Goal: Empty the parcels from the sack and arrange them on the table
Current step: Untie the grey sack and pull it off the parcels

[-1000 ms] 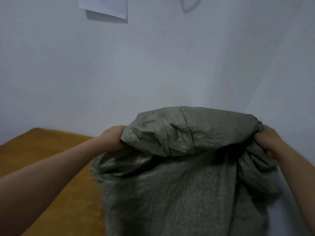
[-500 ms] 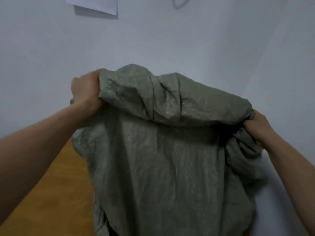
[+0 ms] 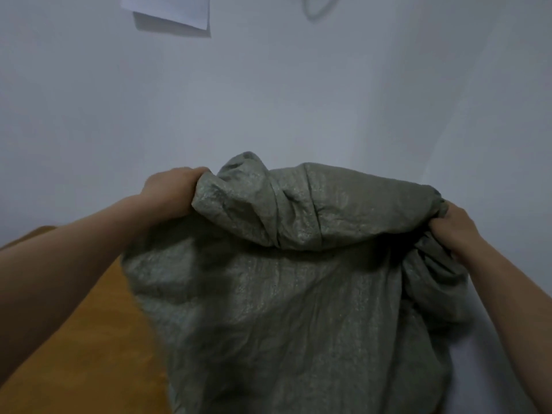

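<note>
A grey-green woven sack (image 3: 292, 294) hangs in front of me, held up by its upper end and draping down past the bottom of the view. My left hand (image 3: 170, 192) grips the sack's upper left corner. At the upper right corner my right hand (image 3: 454, 225) grips a bunched fold. The cloth between my hands is crumpled and folded over. No parcels show; whatever lies inside or under the sack is hidden.
A brown wooden table (image 3: 74, 339) lies at the lower left, partly under the sack. White walls meet in a corner behind. A sheet of paper (image 3: 170, 10) hangs on the wall at the top left.
From low a second ago, both hands lifted the sack high, the left hand highest. Since then the left hand has come back down and the sack's top has dropped to mid-view.
</note>
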